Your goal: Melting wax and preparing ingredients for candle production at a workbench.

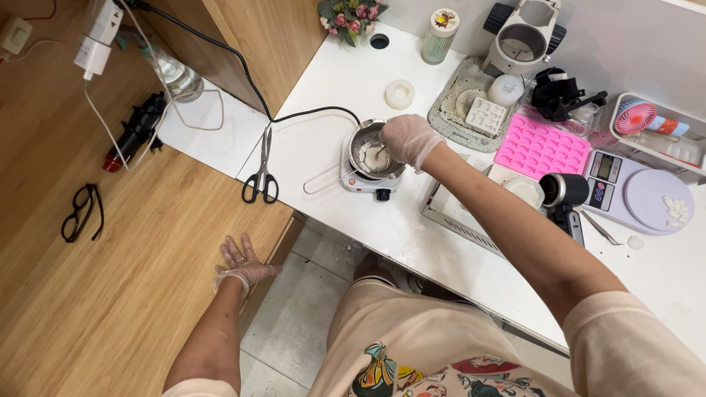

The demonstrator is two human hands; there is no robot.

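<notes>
The gloved right hand (407, 140) is hiding part of the small steel melting pot (370, 153) on the white hotplate (371, 184), its grip pinching one thin stirring tool, barely visible, in whitish wax. The gloved left hand (240, 266) is lying spread flat on the wooden bench (110, 294), well apart, holding nothing. One pair of black scissors (261, 176) is lying nearby.

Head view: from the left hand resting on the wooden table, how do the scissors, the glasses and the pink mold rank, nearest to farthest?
Measured from the left hand on the wooden table:
1. Scissors, just above it on the white counter's edge.
2. Glasses, off to the left on the wood.
3. Pink mold, far right, beyond the pot the right hand is stirring.
</notes>
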